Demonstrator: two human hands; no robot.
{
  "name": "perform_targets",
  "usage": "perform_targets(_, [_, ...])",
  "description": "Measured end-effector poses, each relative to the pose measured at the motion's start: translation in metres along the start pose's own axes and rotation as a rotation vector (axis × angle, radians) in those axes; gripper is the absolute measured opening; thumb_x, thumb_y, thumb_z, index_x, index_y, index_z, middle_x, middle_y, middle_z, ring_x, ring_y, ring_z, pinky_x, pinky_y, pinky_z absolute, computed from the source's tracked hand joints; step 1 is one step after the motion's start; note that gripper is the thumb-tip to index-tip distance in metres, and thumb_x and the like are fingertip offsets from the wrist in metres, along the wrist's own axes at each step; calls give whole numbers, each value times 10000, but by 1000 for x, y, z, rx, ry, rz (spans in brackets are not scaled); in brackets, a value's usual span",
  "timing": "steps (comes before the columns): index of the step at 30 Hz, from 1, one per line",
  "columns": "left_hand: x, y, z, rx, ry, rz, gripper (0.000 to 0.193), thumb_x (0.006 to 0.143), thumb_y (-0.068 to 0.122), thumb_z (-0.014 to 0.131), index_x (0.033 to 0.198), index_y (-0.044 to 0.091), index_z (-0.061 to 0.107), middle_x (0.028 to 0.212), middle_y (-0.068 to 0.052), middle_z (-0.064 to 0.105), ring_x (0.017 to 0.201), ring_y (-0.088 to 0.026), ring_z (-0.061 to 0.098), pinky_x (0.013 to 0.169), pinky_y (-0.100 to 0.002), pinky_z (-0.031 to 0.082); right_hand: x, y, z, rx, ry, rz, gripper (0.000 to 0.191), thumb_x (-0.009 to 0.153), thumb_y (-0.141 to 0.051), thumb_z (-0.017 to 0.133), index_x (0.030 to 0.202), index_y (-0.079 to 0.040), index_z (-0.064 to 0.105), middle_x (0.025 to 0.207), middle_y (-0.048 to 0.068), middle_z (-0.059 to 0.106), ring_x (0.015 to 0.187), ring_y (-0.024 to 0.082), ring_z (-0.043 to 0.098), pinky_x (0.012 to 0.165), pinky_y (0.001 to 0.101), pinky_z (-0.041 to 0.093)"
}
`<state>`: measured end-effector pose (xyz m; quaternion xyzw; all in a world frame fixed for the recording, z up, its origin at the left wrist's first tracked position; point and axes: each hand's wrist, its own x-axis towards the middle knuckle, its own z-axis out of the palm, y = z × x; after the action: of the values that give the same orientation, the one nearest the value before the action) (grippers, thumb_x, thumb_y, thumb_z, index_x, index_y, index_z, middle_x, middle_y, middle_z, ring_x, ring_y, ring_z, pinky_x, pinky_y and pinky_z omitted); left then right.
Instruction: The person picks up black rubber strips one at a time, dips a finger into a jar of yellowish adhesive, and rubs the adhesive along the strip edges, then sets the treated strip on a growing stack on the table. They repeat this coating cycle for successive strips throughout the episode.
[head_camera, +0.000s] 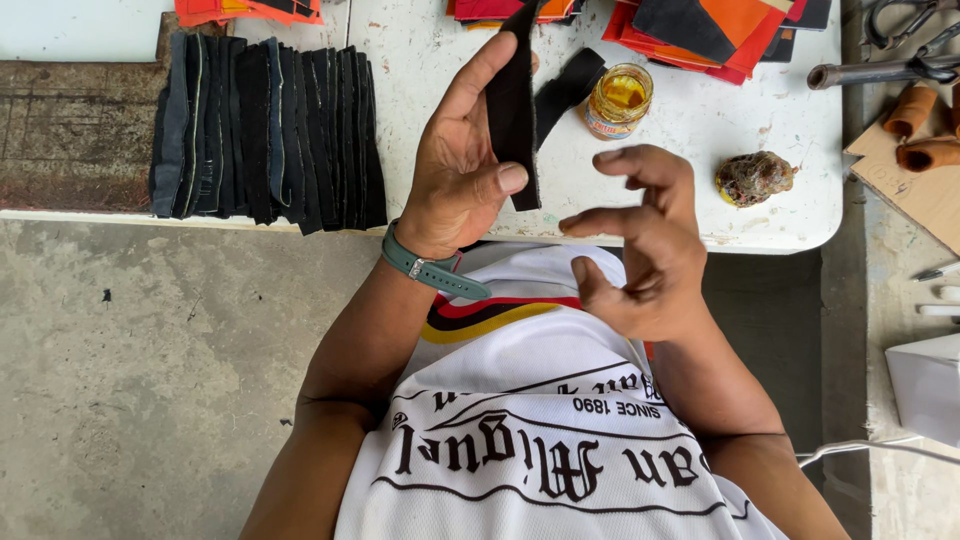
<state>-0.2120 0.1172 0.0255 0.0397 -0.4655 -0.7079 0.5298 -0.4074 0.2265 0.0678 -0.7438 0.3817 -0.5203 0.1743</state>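
Note:
My left hand (460, 160) holds a black strip of material (514, 110) upright, pinched between thumb and fingers above the white table's near edge. A second black strip (565, 88) trails off behind it towards a small glass jar of yellow glue (618, 100). My right hand (645, 240) hovers just right of the strip with its fingers curled and apart, holding nothing. A green watch strap (432, 270) circles my left wrist.
A fanned stack of black pieces (265, 130) lies on the left of the white table (700, 140). Orange, red and black pieces (715, 30) are piled at the far edge. A glue-caked lump (752, 178) sits at right. Metal tools (900, 50) and brown rolls (920, 125) lie further right.

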Motion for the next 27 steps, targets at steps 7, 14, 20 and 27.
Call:
perform_targets(7, [-2, 4, 10, -104, -63, -79, 998, 877, 28, 863, 1642, 16, 222, 1556, -119, 394, 1454, -175, 393, 1274, -310, 341, 3, 8, 7, 88, -27, 98, 363, 774, -38, 720, 1136, -64, 734, 1424, 134, 414, 1385, 268, 435, 1090, 364, 361])
perform_targets(14, [-2, 4, 6, -149, -64, -92, 987, 878, 17, 863, 1636, 21, 230, 1565, -119, 410, 1448, -172, 410, 1266, -303, 366, 5, -4, 6, -347, -9, -254, 345, 717, -46, 803, 1050, -126, 761, 1321, 159, 511, 1247, 362, 482, 1070, 464, 424])
perform_targets(20, [-5, 5, 4, -232, -110, -174, 979, 877, -2, 855, 1643, 24, 247, 1565, -122, 415, 1366, -136, 499, 1132, -225, 493, 23, -2, -1, -310, -53, -67, 478, 743, -52, 759, 1220, -46, 742, 1297, 246, 496, 1244, 402, 469, 1080, 498, 421])
perform_targets(27, [0, 3, 1, -326, -104, -192, 1001, 863, -53, 828, 1662, 28, 231, 1588, -131, 412, 1287, -116, 600, 938, -203, 598, 8, -8, -1, -156, -123, -198, 515, 733, -51, 750, 1228, -194, 765, 1255, 118, 551, 1189, 319, 487, 1018, 405, 432])
